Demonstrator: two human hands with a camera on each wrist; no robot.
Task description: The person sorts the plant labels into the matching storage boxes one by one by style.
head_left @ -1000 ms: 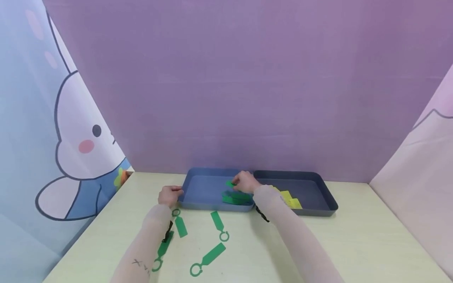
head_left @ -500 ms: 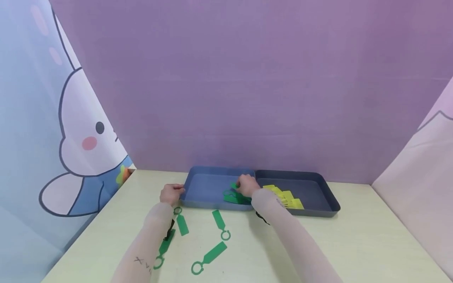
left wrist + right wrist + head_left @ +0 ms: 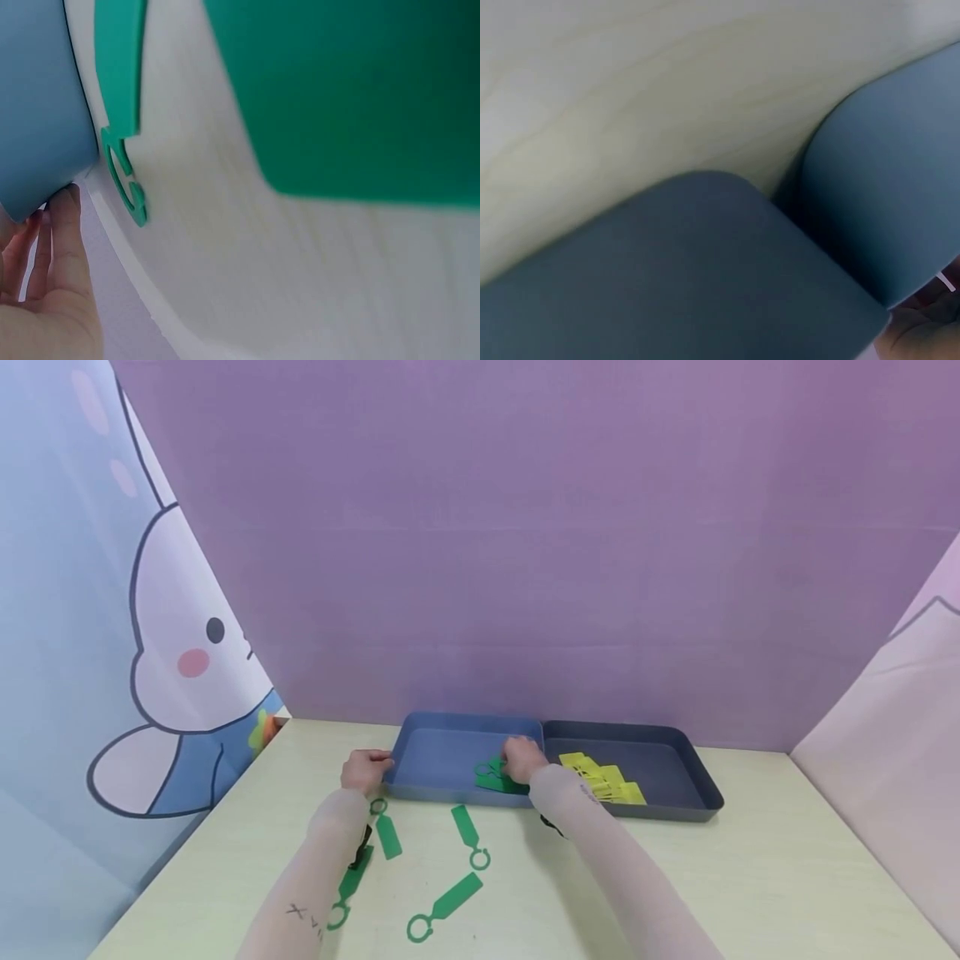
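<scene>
My left hand [image 3: 365,771] grips the left rim of a blue tray [image 3: 431,752]; in the left wrist view its fingers [image 3: 69,244] lie against the tray's outer wall. Inside the tray's right front part, my right hand [image 3: 524,758] holds a green tag [image 3: 495,762] down at a small pile of green tags [image 3: 497,783]. The palm and sleeve hide part of that pile, and the fingertips are hard to see. On the table in front lie several green tags with open rings, among them one tag [image 3: 456,896] near the front, another tag [image 3: 465,827], and a tag [image 3: 387,837] beside the left wrist.
A dark grey tray [image 3: 675,777] stands against the blue tray's right side, with several yellow tags [image 3: 611,777] along its left front part. One more green tag [image 3: 354,877] lies partly under my left forearm. A purple cloth [image 3: 480,543] hangs behind the pale table [image 3: 787,860].
My right hand has come down with the green tag from above the pile onto it. The left hand stays on the blue tray's rim. The head view has shifted slightly.
</scene>
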